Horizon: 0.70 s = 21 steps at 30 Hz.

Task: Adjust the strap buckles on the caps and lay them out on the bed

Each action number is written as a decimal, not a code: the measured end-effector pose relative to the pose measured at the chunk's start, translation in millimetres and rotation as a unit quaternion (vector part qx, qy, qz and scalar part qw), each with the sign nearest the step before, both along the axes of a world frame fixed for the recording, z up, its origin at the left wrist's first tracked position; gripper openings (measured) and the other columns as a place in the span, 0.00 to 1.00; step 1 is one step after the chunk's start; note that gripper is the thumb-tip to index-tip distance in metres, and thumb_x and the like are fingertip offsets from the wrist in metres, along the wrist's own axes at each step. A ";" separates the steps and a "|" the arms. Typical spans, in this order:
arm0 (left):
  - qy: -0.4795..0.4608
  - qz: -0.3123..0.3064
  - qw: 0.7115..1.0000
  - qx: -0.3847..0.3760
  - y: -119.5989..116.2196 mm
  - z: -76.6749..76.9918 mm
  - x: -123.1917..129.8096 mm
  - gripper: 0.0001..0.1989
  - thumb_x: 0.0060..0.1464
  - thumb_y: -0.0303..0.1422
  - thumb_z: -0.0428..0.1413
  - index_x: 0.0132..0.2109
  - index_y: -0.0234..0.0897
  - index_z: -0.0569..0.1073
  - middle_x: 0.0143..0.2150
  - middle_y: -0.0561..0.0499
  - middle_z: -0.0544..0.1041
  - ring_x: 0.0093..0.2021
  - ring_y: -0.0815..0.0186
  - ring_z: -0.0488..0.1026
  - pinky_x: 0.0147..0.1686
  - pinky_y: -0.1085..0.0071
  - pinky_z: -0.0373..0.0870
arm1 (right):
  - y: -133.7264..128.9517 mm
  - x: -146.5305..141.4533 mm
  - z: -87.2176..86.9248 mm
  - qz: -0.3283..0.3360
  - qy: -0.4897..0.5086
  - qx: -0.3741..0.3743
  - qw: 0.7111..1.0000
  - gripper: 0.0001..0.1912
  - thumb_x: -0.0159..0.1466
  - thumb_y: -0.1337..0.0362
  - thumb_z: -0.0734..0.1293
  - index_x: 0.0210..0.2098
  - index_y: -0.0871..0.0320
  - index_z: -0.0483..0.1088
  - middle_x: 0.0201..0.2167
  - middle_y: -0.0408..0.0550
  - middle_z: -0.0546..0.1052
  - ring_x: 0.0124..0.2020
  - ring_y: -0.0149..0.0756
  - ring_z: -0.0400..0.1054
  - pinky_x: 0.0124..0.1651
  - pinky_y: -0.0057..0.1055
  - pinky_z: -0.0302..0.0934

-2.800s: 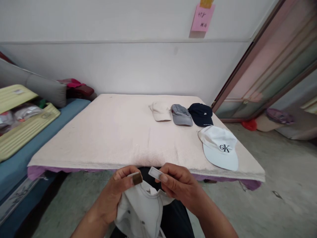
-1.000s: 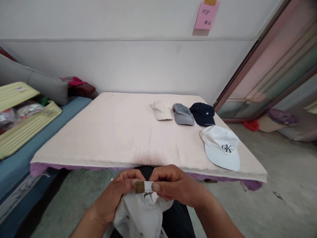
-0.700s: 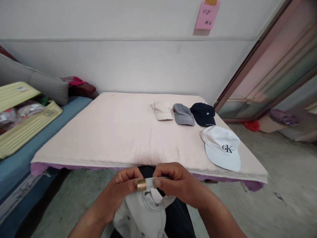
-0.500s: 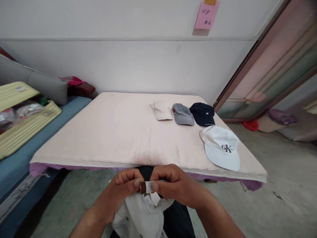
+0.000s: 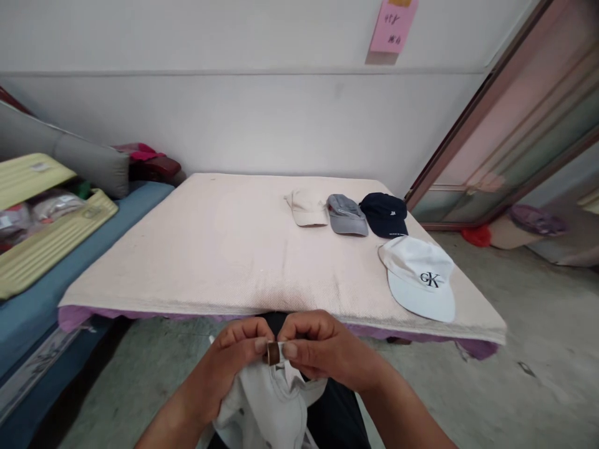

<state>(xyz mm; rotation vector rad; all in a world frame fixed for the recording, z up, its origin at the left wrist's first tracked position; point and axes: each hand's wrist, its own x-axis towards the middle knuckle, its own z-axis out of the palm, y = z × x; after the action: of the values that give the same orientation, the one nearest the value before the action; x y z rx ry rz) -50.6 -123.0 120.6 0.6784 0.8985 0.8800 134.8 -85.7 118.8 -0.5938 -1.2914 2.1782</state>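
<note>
A light-coloured cap (image 5: pixel 266 405) hangs over my lap, its back strap raised between my hands. My left hand (image 5: pixel 238 349) is closed, thumb and forefinger pinching the strap by a brown tab (image 5: pixel 274 353). On the other side of that tab, my right hand (image 5: pixel 322 349) pinches the white strap end with thumb and bent fingers. Part of the strap is hidden behind the fingers. Beyond my hands, on the covered table, lie a white cap (image 5: pixel 421 277) with black letters, a navy cap (image 5: pixel 384 215), a grey cap (image 5: pixel 347 215) and a cream cap (image 5: pixel 307 207).
The table (image 5: pixel 187 249) has a pale cloth over it, with purple fabric below its front edge. At left, a blue bed (image 5: pixel 135 209) holds an open yellow case (image 5: pixel 93 215) and a grey cushion (image 5: pixel 88 162). A pink note (image 5: pixel 392 28) hangs on the wall.
My right hand has come slightly nearer my left, and less white strap shows between the brown tab and my right fingers. The caps on the table stay where they were.
</note>
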 end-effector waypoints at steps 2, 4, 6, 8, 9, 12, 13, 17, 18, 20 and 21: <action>0.008 0.007 1.000 -0.010 0.4 -0.6 -0.1 0.07 0.50 0.30 0.58 0.26 0.33 0.70 0.19 0.56 0.67 0.18 0.76 0.58 0.19 0.78 0.52 | -0.4 -0.2 1.4 -0.019 0.009 -0.004 1.000 0.12 0.59 0.58 0.70 0.32 0.62 0.68 0.15 0.34 0.61 0.15 0.20 0.49 0.18 0.20 0.44; 0.008 -0.001 1.000 -0.016 0.9 -0.3 0.3 0.06 0.50 0.29 0.59 0.28 0.34 0.70 0.20 0.55 0.68 0.19 0.74 0.61 0.20 0.78 0.54 | -0.7 -0.8 2.1 -0.021 0.013 -0.005 1.000 0.13 0.58 0.59 0.71 0.38 0.60 0.68 0.17 0.33 0.62 0.16 0.20 0.52 0.19 0.20 0.46; 0.007 -0.028 1.000 -0.009 1.4 1.4 1.6 0.04 0.49 0.29 0.59 0.30 0.34 0.70 0.22 0.53 0.71 0.22 0.70 0.67 0.23 0.75 0.59 | -0.7 -1.5 1.8 -0.002 0.014 0.003 1.000 0.18 0.57 0.60 0.72 0.43 0.58 0.67 0.18 0.34 0.64 0.17 0.21 0.54 0.20 0.20 0.48; 0.005 -0.058 0.998 0.006 1.7 3.7 3.2 0.05 0.49 0.30 0.60 0.31 0.34 0.71 0.24 0.50 0.73 0.25 0.66 0.71 0.25 0.73 0.63 | -0.1 -1.9 0.7 0.019 0.018 0.013 1.000 0.20 0.56 0.60 0.72 0.46 0.58 0.67 0.18 0.34 0.66 0.18 0.22 0.56 0.21 0.21 0.50; 0.004 -0.067 0.998 0.014 1.8 4.8 4.0 0.05 0.49 0.30 0.60 0.32 0.34 0.71 0.24 0.49 0.74 0.26 0.64 0.72 0.26 0.71 0.64 | 0.6 -1.7 0.2 0.026 0.023 0.017 0.999 0.20 0.56 0.60 0.72 0.46 0.59 0.67 0.18 0.34 0.66 0.18 0.22 0.57 0.22 0.21 0.51; 0.022 -0.049 0.997 0.050 1.0 6.9 5.3 0.07 0.50 0.33 0.60 0.35 0.36 0.70 0.27 0.50 0.75 0.28 0.65 0.72 0.30 0.71 0.65 | 3.5 0.2 -0.6 0.023 0.018 0.027 0.999 0.17 0.58 0.59 0.71 0.45 0.59 0.68 0.19 0.35 0.66 0.18 0.22 0.56 0.22 0.21 0.49; 0.037 -0.034 0.997 0.063 0.3 6.9 5.4 0.08 0.50 0.34 0.60 0.36 0.37 0.69 0.28 0.51 0.74 0.28 0.67 0.71 0.30 0.72 0.64 | 4.5 1.2 -0.5 0.017 0.010 0.031 0.999 0.17 0.58 0.59 0.70 0.45 0.59 0.68 0.19 0.36 0.66 0.18 0.21 0.55 0.22 0.21 0.48; 0.085 0.016 0.992 0.093 -2.8 3.7 4.1 0.12 0.49 0.37 0.61 0.35 0.39 0.66 0.29 0.54 0.73 0.25 0.71 0.66 0.24 0.76 0.58 | 6.7 4.7 0.1 -0.008 -0.021 0.052 0.998 0.17 0.59 0.59 0.70 0.45 0.59 0.68 0.21 0.37 0.67 0.20 0.22 0.57 0.23 0.21 0.49; 0.089 0.019 0.991 0.094 -3.2 2.8 3.3 0.13 0.49 0.37 0.61 0.33 0.39 0.65 0.28 0.55 0.72 0.25 0.71 0.64 0.24 0.77 0.57 | 6.8 4.9 0.0 -0.008 -0.024 0.054 0.998 0.17 0.59 0.59 0.70 0.45 0.60 0.68 0.21 0.37 0.67 0.20 0.22 0.57 0.23 0.21 0.49; 0.104 0.011 0.990 0.097 -3.6 1.8 1.3 0.14 0.48 0.37 0.62 0.30 0.38 0.63 0.25 0.56 0.69 0.24 0.73 0.61 0.23 0.77 0.55 | 6.5 4.6 -0.5 -0.004 -0.030 0.051 0.998 0.17 0.58 0.58 0.70 0.43 0.60 0.69 0.21 0.37 0.67 0.20 0.22 0.58 0.23 0.21 0.49; 0.118 0.005 0.988 0.097 -3.5 1.8 0.4 0.14 0.48 0.36 0.62 0.29 0.38 0.63 0.24 0.57 0.68 0.23 0.73 0.60 0.23 0.77 0.55 | 6.3 4.2 -0.7 -0.004 -0.033 0.048 0.998 0.17 0.58 0.58 0.70 0.43 0.60 0.69 0.21 0.37 0.67 0.20 0.23 0.57 0.23 0.21 0.49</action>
<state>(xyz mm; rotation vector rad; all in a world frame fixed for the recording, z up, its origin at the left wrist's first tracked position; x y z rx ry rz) -50.1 -126.5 122.4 0.9622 1.0344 0.9155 138.9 -79.4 118.1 -0.6359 -1.4180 2.0925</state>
